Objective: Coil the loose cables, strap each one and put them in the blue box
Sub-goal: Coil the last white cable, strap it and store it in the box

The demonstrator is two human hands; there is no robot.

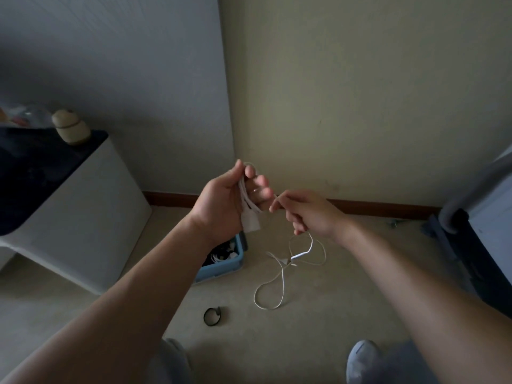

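My left hand (pixel 230 198) is raised in front of the wall and grips several loops of a white cable (pixel 277 284), with a white plug block hanging below the palm. My right hand (pixel 307 212) pinches the same cable just to the right of the coil. From it the loose cable drops to the floor, where it lies in open loops. The blue box (pixel 230 263) sits on the floor below my left wrist, partly hidden by my forearm, with dark and white cables inside. A black strap (pixel 212 316) lies curled on the floor in front of the box.
A white cabinet (pixel 83 217) with a dark top and a beige jar stands at the left. Dark furniture (pixel 476 253) fills the right edge. The wall and a brown skirting board run behind my hands. My knees show at the bottom.
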